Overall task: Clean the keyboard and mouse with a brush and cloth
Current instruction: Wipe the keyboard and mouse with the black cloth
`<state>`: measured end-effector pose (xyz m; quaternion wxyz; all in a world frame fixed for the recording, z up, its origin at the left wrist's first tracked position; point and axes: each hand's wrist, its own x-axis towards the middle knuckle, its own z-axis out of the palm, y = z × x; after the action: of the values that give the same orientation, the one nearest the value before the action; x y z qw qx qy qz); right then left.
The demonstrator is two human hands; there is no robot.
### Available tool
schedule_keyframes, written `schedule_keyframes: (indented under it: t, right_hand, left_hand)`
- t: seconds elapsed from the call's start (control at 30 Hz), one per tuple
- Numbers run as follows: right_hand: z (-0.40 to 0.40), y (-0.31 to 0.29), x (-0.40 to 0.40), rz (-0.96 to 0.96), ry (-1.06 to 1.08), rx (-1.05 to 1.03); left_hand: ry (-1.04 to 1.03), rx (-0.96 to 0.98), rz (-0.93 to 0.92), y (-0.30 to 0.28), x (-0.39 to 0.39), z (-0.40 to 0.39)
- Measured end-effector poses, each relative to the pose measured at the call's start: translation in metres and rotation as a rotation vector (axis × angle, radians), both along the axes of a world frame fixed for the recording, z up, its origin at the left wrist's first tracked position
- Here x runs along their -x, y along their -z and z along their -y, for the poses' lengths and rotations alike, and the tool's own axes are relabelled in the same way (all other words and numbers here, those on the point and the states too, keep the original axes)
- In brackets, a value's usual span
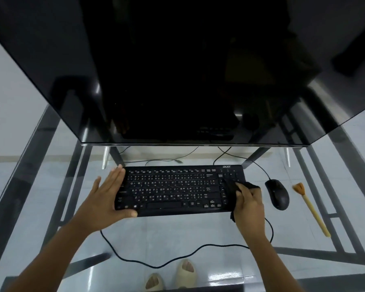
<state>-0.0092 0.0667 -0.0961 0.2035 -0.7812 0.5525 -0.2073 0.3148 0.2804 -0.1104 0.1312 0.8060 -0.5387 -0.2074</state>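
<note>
A black keyboard [173, 189] lies flat on the glass desk. My left hand [108, 194] grips its left end, fingers along the far edge and thumb on the near edge. My right hand [249, 202] is closed on a black cloth [233, 187] that is pressed onto the number pad at the keyboard's right end. A black wired mouse [277, 193] sits just right of the keyboard. Farther right lies a brush [310, 208] with a pale wooden handle and tan bristles pointing away from me.
A large dark monitor [188, 81] stands right behind the keyboard on metal legs. A black cable [156, 264] loops across the glass desk [51, 186] in front of the keyboard. My feet in pale sandals [185, 272] show through the glass.
</note>
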Motion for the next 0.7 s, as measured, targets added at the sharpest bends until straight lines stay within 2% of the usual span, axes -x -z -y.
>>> schedule_keyframes:
  t: [0.07,0.27,0.37,0.47,0.53,0.7]
  right_hand:
    - [-0.015,0.006,-0.022,-0.001,-0.071,-0.016]
    - [-0.101,0.011,-0.132,0.035,-0.519,-0.024]
    - [-0.095,0.008,-0.126,-0.063,-0.788,-0.033]
    - [-0.058,0.011,-0.071,-0.128,-0.768,-0.092]
    - [-0.050,0.013,-0.049,-0.089,-0.688,-0.067]
    - [-0.095,0.008,-0.094,-0.089,-0.700,0.015]
  left_hand:
    - [0.024,-0.016,-0.044,0.002,-0.006,0.002]
    - [0.046,0.013,-0.074,0.002,-0.008,0.002]
    - [0.059,0.010,-0.059,0.001,-0.013,0.000]
    - [0.070,0.010,-0.066,0.000,-0.015,-0.001]
    - [0.068,0.023,-0.060,0.000,-0.014,-0.002]
    - [0.062,0.025,-0.051,0.002,-0.014,-0.001]
